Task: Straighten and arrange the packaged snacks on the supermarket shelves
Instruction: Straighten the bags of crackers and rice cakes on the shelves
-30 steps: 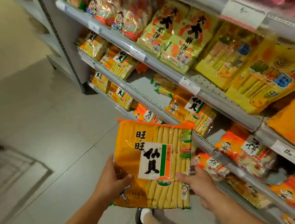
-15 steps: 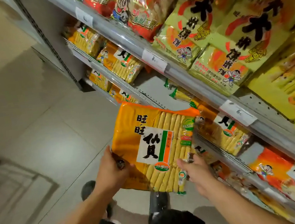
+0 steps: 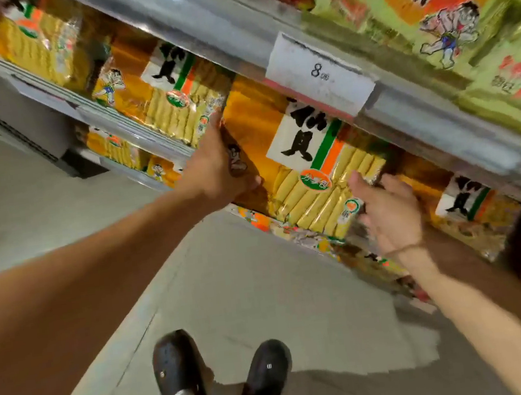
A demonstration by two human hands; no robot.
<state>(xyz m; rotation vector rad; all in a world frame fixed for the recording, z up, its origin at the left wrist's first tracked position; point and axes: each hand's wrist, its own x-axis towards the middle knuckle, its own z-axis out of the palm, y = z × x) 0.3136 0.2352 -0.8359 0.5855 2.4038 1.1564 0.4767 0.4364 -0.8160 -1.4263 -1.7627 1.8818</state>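
Two dark shoes (image 3: 222, 379) stand on the grey floor (image 3: 247, 284) at the bottom. Higher up, the left hand (image 3: 219, 166) holds the left edge of the orange snack bag (image 3: 301, 166), thumb on the front. The right hand (image 3: 389, 211) is spread at the bag's lower right corner; it looks like it just touches, but the view is blurry. The bag sits tilted on the shelf, between another orange bag (image 3: 162, 101) and one more bag (image 3: 463, 205). A silver shelf rail (image 3: 231, 27) with a price tag (image 3: 319, 72) hides the bag's top. Green bags (image 3: 446, 13) sit above.
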